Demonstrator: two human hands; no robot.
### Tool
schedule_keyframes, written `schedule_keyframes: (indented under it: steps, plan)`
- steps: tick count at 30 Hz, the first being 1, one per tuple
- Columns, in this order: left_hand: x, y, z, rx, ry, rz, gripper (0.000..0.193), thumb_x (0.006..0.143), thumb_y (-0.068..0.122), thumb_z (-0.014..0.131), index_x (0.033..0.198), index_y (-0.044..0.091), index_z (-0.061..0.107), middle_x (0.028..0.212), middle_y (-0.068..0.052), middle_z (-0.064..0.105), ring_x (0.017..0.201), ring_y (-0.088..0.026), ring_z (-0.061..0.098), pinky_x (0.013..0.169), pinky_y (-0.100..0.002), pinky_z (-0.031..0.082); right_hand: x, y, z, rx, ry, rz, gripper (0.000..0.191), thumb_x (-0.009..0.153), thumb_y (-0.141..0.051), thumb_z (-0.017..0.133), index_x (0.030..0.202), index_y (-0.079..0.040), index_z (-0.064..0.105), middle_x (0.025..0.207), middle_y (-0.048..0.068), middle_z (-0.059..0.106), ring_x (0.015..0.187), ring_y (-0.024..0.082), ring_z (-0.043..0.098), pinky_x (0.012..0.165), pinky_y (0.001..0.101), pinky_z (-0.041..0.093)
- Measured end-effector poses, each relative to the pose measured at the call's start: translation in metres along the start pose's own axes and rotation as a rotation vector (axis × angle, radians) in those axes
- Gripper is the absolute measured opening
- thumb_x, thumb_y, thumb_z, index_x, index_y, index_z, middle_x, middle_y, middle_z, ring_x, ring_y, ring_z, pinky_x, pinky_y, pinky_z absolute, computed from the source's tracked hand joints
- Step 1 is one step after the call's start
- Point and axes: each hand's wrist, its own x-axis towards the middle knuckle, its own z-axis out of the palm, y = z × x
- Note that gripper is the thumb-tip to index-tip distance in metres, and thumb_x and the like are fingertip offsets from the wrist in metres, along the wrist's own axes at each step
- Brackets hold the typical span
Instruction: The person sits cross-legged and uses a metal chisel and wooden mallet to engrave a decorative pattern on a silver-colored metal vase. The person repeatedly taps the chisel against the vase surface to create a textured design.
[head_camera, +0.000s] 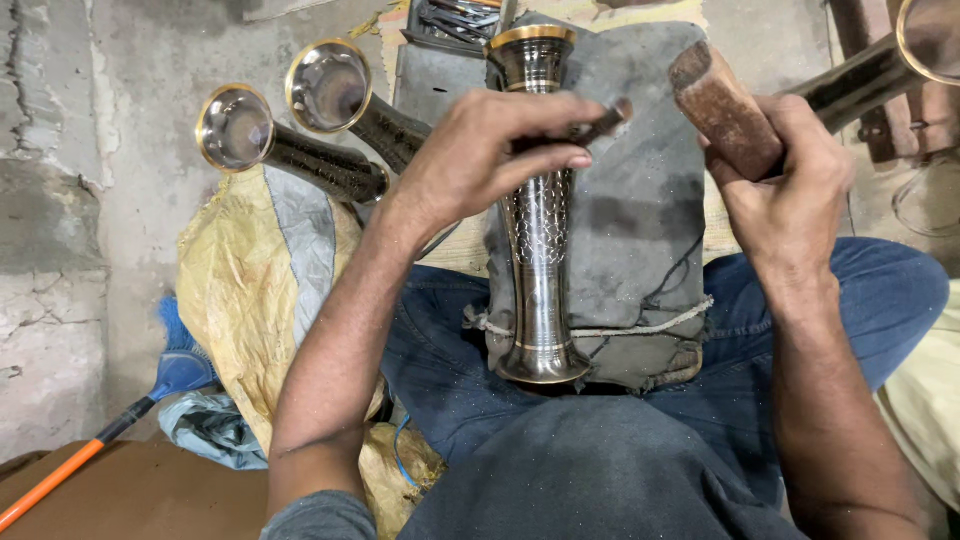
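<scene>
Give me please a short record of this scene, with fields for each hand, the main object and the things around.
left hand: pinches a thin metal punch over the vase
right hand: grips a wooden mallet
main object: tall metal vase, lying on a grey padded block on the lap
around: two similar vases on a yellow sack; a broom

Yellow sack (240, 270) — orange-handled broom (150, 395)

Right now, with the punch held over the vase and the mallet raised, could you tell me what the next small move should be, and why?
Probably lower the punch tip onto the vase. The left hand pinches the thin metal punch above the patterned body, seemingly not touching it, while the right hand holds the wooden mallet lifted clear. A strike needs the tip seated first.
</scene>
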Motion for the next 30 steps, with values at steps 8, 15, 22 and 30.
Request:
schedule_keyframes:
  steps: [8, 15, 22, 30]
  plan:
    - [0.014, 0.006, -0.007, 0.11, -0.157, 0.176, 0.035, 0.099, 0.029, 0.079, 0.129, 0.014, 0.071, 0.119, -0.007, 0.077, 0.107, -0.028, 0.074, 0.091, -0.042, 0.058, -0.015, 0.013, 0.027, 0.237, 0.217, 0.028, 0.023, 0.099, 0.001, 0.075, 0.114, -0.001, 0.057, 0.101, 0.012, 0.064, 0.091, 0.024, 0.069, 0.08, 0.0368, 0.058]
    - [0.005, 0.004, 0.001, 0.087, -0.087, 0.049, 0.036, 0.094, 0.029, 0.078, 0.127, 0.015, 0.072, 0.113, -0.004, 0.079, 0.098, -0.02, 0.078, 0.09, -0.038, 0.061, -0.017, 0.034, 0.034, 0.12, 0.119, -0.116, 0.014, 0.102, 0.007, 0.065, 0.112, 0.002, 0.059, 0.096, 0.011, 0.064, 0.078, 0.024, 0.064, 0.064, 0.0366, 0.051]
    - [-0.018, -0.003, 0.024, 0.041, 0.142, -0.148, 0.034, 0.099, 0.03, 0.075, 0.13, 0.017, 0.07, 0.114, -0.006, 0.079, 0.097, -0.019, 0.08, 0.086, -0.04, 0.067, 0.039, 0.024, -0.004, -0.251, -0.144, -0.291, 0.012, 0.103, -0.003, 0.068, 0.108, 0.001, 0.058, 0.091, 0.012, 0.067, 0.079, 0.022, 0.068, 0.069, 0.0356, 0.055]
    - [-0.035, 0.002, 0.048, -0.11, 0.532, -0.364, 0.036, 0.098, 0.022, 0.076, 0.13, 0.009, 0.068, 0.099, -0.009, 0.081, 0.084, -0.015, 0.08, 0.075, -0.031, 0.066, 0.106, -0.041, -0.032, -0.6, -0.217, -0.555, 0.022, 0.099, -0.027, 0.084, 0.101, -0.008, 0.073, 0.082, 0.008, 0.071, 0.071, 0.025, 0.07, 0.064, 0.0347, 0.055]
